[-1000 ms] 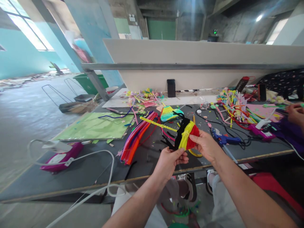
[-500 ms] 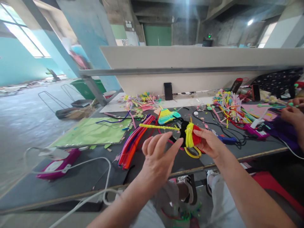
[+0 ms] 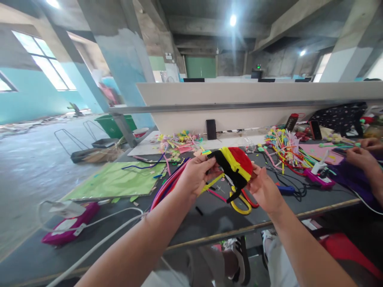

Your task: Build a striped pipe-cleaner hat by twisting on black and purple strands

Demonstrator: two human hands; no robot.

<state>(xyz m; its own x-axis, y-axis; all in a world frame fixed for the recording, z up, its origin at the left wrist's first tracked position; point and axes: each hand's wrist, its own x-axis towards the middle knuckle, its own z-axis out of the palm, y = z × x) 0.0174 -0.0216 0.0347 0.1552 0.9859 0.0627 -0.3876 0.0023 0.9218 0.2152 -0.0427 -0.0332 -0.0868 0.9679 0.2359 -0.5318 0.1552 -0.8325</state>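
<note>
A fuzzy piece striped black, yellow and red (image 3: 235, 162) is stretched between my two hands above the table. My left hand (image 3: 199, 175) pinches its black end at the left. At the lower right edge, my right hand (image 3: 265, 185) grips the red and yellow side. A black strand hangs from the piece, and a yellow stem slants down beside my left fingers. Below lie scissors with yellow handle loops (image 3: 241, 208). Pink and purple stems (image 3: 166, 191) lie partly hidden behind my left forearm.
A green sheet (image 3: 113, 179) and a purple power strip (image 3: 72, 223) with white cables lie left. Behind stand a phone (image 3: 211, 129) and stem piles (image 3: 283, 145). Another person's hands (image 3: 363, 155) work at the far right.
My left hand has gone from open beside the piece to pinching its black end. The piece has turned and spread out, its red part now at the upper right. The view has tilted upward.
</note>
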